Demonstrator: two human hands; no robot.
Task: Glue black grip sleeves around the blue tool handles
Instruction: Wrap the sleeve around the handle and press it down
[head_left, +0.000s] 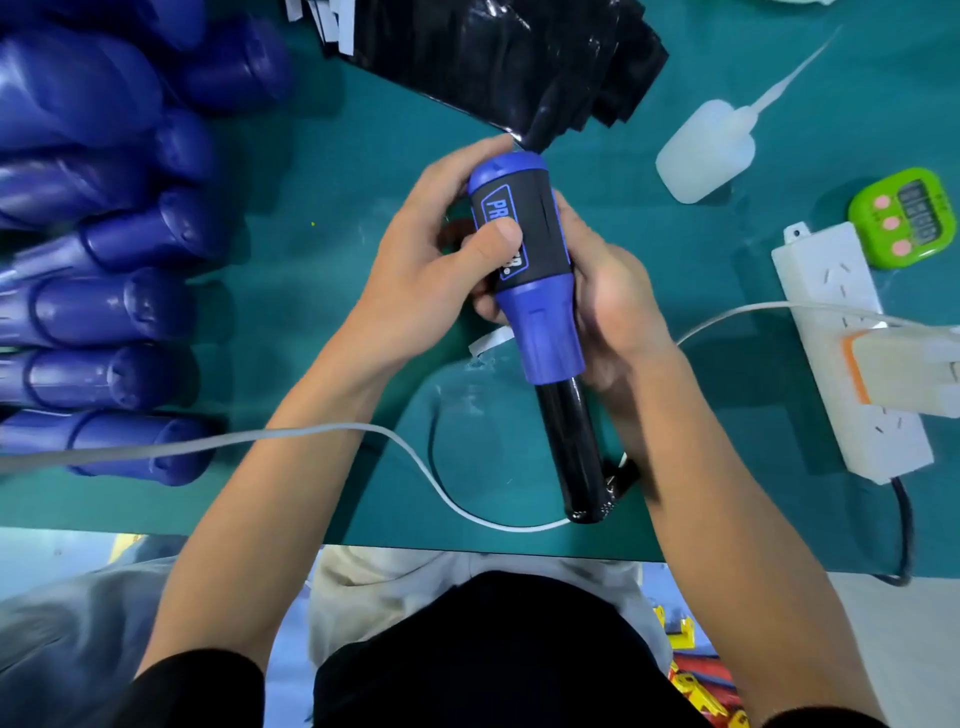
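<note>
At the centre of my frame both hands are clamped on one blue plastic tool handle (540, 332). It is held tilted over the green table mat (311, 156), with its glossy black shaft (574, 441) pointing toward the lower edge. A black grip sleeve with blue lettering (540, 223) wraps the handle's middle, and blue shows at both ends. The left hand (415, 280) curls round it from the left, thumb pressing on the lettering (most of the word is covered). The right hand (608, 306) grips it from the right, fingers hidden behind.

Down the left edge I see a pile of bare blue handles (104, 312). At top centre lies a stack of glossy black sleeves (493, 52). In the upper right lies a translucent squeeze bottle with a long nozzle (701, 150), near a green timer (904, 215) and a white power strip (826, 280).
</note>
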